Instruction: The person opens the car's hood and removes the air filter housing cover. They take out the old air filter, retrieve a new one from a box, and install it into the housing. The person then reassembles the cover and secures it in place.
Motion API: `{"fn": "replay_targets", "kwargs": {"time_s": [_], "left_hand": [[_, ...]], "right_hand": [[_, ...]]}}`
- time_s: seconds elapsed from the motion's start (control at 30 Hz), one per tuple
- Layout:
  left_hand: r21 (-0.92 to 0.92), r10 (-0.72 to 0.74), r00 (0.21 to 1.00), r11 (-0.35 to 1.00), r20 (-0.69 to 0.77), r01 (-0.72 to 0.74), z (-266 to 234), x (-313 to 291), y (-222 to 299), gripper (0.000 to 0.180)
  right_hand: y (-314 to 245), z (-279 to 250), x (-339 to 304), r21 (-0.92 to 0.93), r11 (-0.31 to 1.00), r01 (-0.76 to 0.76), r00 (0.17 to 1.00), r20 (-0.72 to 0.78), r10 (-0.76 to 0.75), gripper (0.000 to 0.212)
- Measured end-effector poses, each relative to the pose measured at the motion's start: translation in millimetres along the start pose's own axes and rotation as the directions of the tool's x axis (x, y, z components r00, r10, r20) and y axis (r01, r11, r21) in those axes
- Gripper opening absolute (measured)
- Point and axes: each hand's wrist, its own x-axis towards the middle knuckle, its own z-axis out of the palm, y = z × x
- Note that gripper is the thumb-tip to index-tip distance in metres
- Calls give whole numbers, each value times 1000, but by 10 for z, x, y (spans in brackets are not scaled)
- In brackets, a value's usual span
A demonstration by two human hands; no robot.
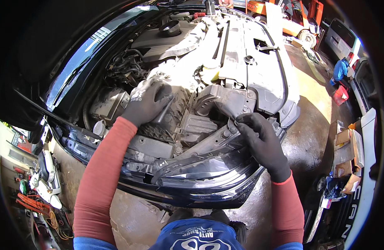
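Observation:
My left hand [148,103], in a dark work glove, is over the ribbed black air filter box [175,109] in the engine bay. Its fingers are curled, and a thin dark rod-like tool [162,114] sticks out below the thumb. At the front edge of the bay, my right hand [262,141], gloved too, has thumb and fingertips pinched together. They are beside a bolt [226,134] and the end of the grey plastic air intake duct [230,102]. Whatever small thing lies in that pinch is hidden by the fingers.
The black headlight [204,166] and bumper run between me and the bay. A raised hood shades the left. Right of the car, the floor holds a red bucket [341,96] and cardboard boxes [345,152]. An orange forklift [290,18] stands behind; a white scooter [47,179] is at left.

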Motion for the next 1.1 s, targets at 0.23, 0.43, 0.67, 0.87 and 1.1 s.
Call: {"fn": "replay_targets", "kwargs": {"time_s": [0.23,0.43,0.67,0.87,1.1], "left_hand": [[-76,-173,981,981,83,180,405,345,-293,82],[-74,-247,969,966,24,248,425,263,-266,86],[403,211,975,888,68,-220,188,-311,-43,86],[431,98,988,892,118,-140,340,-325,-56,97],[23,24,975,999,220,-30,75,-54,1,81]], "right_hand": [[154,60,158,-409,877,251,961,213,-176,37],[208,129,373,-424,878,222,971,175,-161,32],[349,-53,518,-344,934,91,996,54,-77,31],[330,18,680,-262,964,43,993,116,-13,33],[211,336,1089,-620,758,202,839,509,193,35]]}}
